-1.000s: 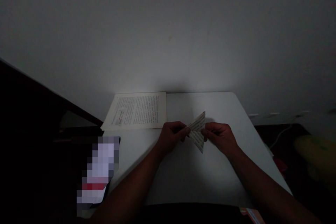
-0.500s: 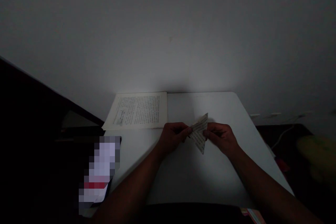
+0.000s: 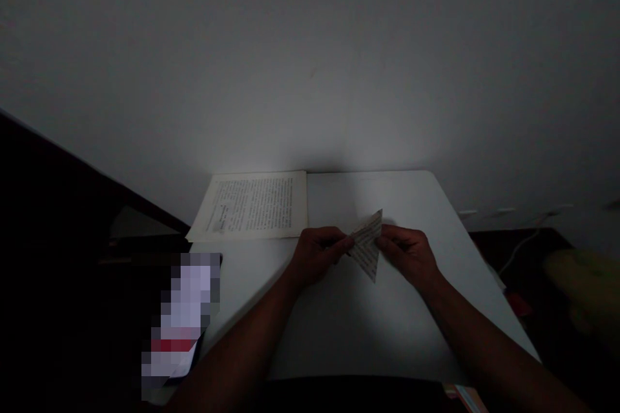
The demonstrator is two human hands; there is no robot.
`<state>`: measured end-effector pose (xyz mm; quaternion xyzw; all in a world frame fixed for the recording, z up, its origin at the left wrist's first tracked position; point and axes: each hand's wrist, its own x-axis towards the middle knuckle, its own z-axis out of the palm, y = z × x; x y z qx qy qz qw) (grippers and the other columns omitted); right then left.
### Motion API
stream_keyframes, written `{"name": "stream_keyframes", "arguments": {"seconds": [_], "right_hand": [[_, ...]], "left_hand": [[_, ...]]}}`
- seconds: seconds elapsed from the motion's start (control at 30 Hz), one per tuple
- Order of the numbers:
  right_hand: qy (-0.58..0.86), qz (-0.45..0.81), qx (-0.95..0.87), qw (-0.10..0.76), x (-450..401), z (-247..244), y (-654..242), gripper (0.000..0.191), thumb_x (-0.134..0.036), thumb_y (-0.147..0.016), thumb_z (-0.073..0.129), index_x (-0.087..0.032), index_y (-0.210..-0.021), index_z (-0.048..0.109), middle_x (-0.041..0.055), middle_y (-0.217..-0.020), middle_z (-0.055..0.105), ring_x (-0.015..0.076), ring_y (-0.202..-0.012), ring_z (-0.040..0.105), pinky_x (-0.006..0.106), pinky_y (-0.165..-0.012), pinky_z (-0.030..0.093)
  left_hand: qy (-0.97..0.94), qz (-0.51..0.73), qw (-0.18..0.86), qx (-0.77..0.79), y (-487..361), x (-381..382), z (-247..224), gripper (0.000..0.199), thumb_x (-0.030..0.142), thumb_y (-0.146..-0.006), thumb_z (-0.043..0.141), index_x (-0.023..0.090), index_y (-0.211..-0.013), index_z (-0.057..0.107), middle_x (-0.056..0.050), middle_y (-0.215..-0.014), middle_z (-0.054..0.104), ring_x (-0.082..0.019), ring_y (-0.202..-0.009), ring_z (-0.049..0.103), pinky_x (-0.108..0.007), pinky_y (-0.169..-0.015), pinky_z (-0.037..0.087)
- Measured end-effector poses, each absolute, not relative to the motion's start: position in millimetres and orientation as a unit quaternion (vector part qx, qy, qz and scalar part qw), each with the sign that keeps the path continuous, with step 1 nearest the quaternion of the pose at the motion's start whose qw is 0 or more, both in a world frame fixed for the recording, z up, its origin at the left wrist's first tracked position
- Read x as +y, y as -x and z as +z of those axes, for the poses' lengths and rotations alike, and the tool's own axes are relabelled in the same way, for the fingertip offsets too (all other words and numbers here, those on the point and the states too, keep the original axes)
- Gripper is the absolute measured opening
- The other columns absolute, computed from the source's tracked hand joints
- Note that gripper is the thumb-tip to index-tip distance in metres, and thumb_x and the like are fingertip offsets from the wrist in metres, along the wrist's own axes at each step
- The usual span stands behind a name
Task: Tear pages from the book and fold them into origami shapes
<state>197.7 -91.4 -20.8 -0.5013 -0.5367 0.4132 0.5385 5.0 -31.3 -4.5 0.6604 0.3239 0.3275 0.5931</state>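
A small folded piece of printed paper [image 3: 369, 248], pointed at its top and bottom, is held up over the white table [image 3: 339, 329]. My left hand [image 3: 322, 253] pinches its left corner between thumb and fingers. On the other side, my right hand [image 3: 409, 250] grips the paper's right edge, thumb in front and fingers partly hidden behind it. Both hands are closed on the same piece.
Printed sheets [image 3: 256, 203] lie at the table's back left, against the wall [image 3: 310, 64]. A phone with a blurred screen [image 3: 186, 310] rests at the left edge. Beyond the right edge are a cable [image 3: 518, 250] and a yellowish item [image 3: 586, 290].
The view has shifted slightly. Both hands keep their hold on the folded paper, with my right fingers only slightly moved along its edge.
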Motion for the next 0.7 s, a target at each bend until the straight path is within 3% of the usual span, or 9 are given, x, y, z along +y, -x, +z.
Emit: {"name": "stream_keyframes", "arguments": {"seconds": [0.23, 0.43, 0.7], "right_hand": [[0.498, 0.392, -0.537, 0.557, -92, -25, -200, 0.019, -0.035, -0.077, 0.066, -0.02, -0.065, 0.067, 0.0015, -0.061, 0.058, 0.0154, -0.06, 0.055, 0.029, -0.058, 0.048], [0.53, 0.371, -0.537, 0.542, -92, -13, -198, 0.032, -0.04, -0.079, 0.063, -0.018, -0.056, 0.063, 0.0026, -0.057, 0.057, 0.0156, -0.056, 0.055, 0.028, -0.053, 0.046], [0.545, 0.338, -0.522, 0.562, -93, -13, -199, 0.033, -0.045, -0.077, 0.064, -0.018, -0.057, 0.062, 0.0008, -0.052, 0.052, 0.0155, -0.054, 0.052, 0.027, -0.049, 0.044]], "left_hand": [[-0.662, 0.324, 0.6, 0.311, -6, -33, -3, 0.029, 0.036, -0.078, 0.063, 0.012, -0.063, 0.064, 0.004, -0.049, 0.047, -0.006, -0.047, 0.04, -0.019, -0.048, 0.032], [-0.673, 0.319, 0.59, 0.312, -7, -34, -5, 0.03, 0.038, -0.079, 0.061, 0.012, -0.063, 0.065, 0.004, -0.049, 0.047, -0.006, -0.048, 0.041, -0.019, -0.048, 0.032], [-0.677, 0.31, 0.589, 0.313, -9, -36, -5, 0.03, 0.039, -0.078, 0.062, 0.013, -0.063, 0.066, 0.003, -0.049, 0.049, -0.007, -0.047, 0.041, -0.019, -0.048, 0.033]]}}
